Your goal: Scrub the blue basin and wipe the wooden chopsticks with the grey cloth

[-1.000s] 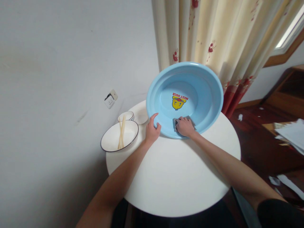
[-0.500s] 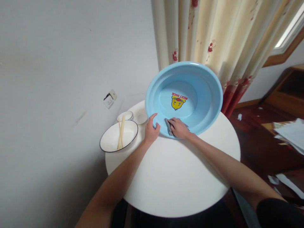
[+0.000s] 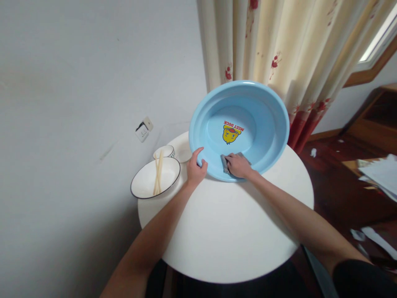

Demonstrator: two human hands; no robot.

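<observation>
A light blue plastic basin (image 3: 269, 124) with a yellow duck print on its bottom stands tilted toward me on a round white table (image 3: 229, 231). My left hand (image 3: 196, 169) grips the basin's near-left rim, thumb inside and fingers around the edge. With my right hand (image 3: 239, 165) I press a grey cloth (image 3: 224, 164) against the inner wall close to the near rim. Part of the cloth is hidden under that hand.
Left of the basin are a large white bowl (image 3: 144, 181) with a dark rim, chopsticks (image 3: 159, 174) lying across it, a smaller bowl (image 3: 164, 151) and a white plate (image 3: 182, 155). A wall socket (image 3: 142, 131) is close by. Curtains (image 3: 257, 45) hang behind.
My right hand and the cloth have slid a little to the right along the basin's inner wall. The basin has shifted very slightly; my left hand keeps its hold on the rim.
</observation>
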